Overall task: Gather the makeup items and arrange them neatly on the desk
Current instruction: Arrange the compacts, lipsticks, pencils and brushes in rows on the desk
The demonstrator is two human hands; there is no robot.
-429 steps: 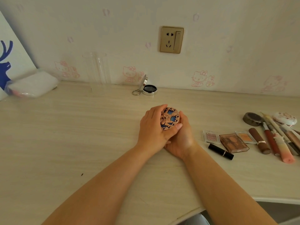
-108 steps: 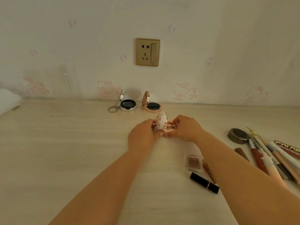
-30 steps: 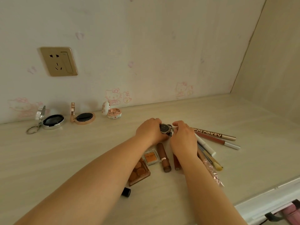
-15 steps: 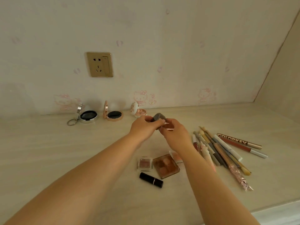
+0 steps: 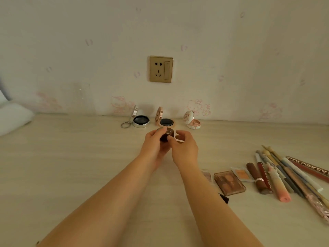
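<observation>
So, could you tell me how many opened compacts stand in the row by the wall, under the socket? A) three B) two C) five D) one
A: three stand there with lids up, the silver compact with a key ring, the rose-gold compact and the white floral compact, while both hands hold a small dark jar in front of them.

Gold wall socket [image 5: 161,69] on cartoon-cat wallpaper [image 5: 197,106]; white bundle [image 5: 12,118] far left.
</observation>
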